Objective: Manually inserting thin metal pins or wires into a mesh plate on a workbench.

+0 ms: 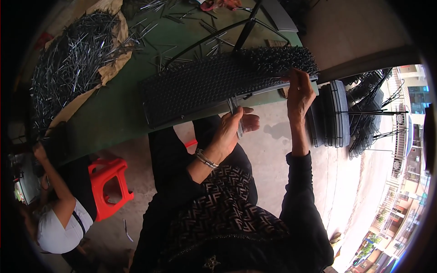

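Note:
A long black perforated panel lies across the table's near edge. Dense thin pieces stand up from its right part, while the left part shows a bare grid of holes. My left hand, wearing a bracelet, is closed around a small bundle of thin, shiny strips just in front of the panel's near edge. At the panel's right end, my right hand has its fingers pinched together over the near edge. Whatever lies between those fingertips is too small to make out.
A heap of thin dark strips rests on brown paper at the table's far left. Loose strips lie behind the panel. Left of me are a red stool and another person. Black racks stand on the right.

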Demonstrator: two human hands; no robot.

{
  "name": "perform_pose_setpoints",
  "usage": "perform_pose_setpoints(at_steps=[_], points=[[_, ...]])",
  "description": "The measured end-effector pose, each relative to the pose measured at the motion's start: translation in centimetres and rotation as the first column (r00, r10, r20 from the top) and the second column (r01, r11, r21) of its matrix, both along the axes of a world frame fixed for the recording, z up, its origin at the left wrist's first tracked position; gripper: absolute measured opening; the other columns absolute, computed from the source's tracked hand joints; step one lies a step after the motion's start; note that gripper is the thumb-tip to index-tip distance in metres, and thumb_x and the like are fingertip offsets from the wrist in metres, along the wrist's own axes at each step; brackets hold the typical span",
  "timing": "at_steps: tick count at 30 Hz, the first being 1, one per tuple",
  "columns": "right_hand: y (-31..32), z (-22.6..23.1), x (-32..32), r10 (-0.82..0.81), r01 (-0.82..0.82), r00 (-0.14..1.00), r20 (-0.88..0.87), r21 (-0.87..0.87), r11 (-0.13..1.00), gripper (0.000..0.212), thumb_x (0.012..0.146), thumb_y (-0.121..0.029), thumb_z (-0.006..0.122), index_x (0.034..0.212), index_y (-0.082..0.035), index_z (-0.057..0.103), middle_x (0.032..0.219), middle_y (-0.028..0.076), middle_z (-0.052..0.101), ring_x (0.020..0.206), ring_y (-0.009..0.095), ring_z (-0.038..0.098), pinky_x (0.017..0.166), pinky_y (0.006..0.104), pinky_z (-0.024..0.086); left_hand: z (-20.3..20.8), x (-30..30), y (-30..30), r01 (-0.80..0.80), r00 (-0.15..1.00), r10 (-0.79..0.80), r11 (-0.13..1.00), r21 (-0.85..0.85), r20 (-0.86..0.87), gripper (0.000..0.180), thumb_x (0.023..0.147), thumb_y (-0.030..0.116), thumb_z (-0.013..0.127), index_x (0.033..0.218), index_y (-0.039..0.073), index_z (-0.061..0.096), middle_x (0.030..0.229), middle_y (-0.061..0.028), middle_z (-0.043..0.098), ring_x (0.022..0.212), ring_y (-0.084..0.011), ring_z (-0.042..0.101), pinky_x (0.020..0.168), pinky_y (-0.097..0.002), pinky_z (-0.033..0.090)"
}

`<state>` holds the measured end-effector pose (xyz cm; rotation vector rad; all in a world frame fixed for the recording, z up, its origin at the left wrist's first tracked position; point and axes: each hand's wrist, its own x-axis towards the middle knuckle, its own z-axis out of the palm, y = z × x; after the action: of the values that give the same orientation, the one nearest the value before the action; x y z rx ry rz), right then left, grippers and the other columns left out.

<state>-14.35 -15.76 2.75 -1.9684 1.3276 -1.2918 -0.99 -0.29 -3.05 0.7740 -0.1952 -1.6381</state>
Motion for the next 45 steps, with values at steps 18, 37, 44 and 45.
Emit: perform_pose_setpoints(at_steps=[18,37,44,45], points=[[-0.6,0.2,-0.6,0.120,-0.129,0.982,-0.148,-0.054,0.990,0.013,0.096,-0.009,0.055,0.099,-0.001,0.065,0.077,0.005,0.070,0.074,0.009,0.067,0.067,0.0233,0.050,1.3,0.8,0.4,-0.005,1.000,0.003,0.993,0.121,0.017,0.033,0.102,0.036,0.050,0.113,0.005,0.057,0.098,-0.0137,0.067,0.089,-0.0236,0.067,0.082,-0.0436,0.058],[-1.6,1.5,0.1,0.277,-0.323,0.873,-0.401,-0.050,0.945,0.008,0.090,-0.007,0.063,0.096,-0.005,0.067,0.085,0.008,0.060,0.077,0.021,0.060,0.068,0.0303,0.047,1.7,0.1,1.1,-0.090,0.996,0.088,0.985,0.150,0.017,0.024,0.103,0.030,0.051,0.104,0.006,0.056,0.071,0.0039,0.044,0.054,-0.0028,0.032,0.048,-0.0184,0.025],[-0.6,-0.1,0.0,0.239,-0.292,0.906,-0.350,-0.105,0.951,0.011,0.091,-0.005,0.061,0.099,-0.008,0.069,0.087,0.008,0.062,0.078,0.024,0.061,0.069,0.0322,0.048,2.5,0.1,1.2,-0.082,0.996,0.078,0.983,0.161,0.032,0.027,0.102,0.032,0.051,0.104,0.005,0.058,0.071,0.0053,0.044,0.055,-0.0021,0.031,0.048,-0.0179,0.024],[-0.5,-0.1,0.1,0.241,-0.293,0.905,-0.350,-0.104,0.950,0.011,0.091,-0.005,0.061,0.099,-0.008,0.069,0.087,0.008,0.062,0.078,0.024,0.061,0.069,0.0322,0.048,2.5,0.2,1.3,-0.076,0.997,0.073,0.985,0.154,0.028,0.028,0.102,0.032,0.052,0.104,0.005,0.058,0.072,0.0053,0.044,0.055,-0.0021,0.031,0.048,-0.0180,0.024]])
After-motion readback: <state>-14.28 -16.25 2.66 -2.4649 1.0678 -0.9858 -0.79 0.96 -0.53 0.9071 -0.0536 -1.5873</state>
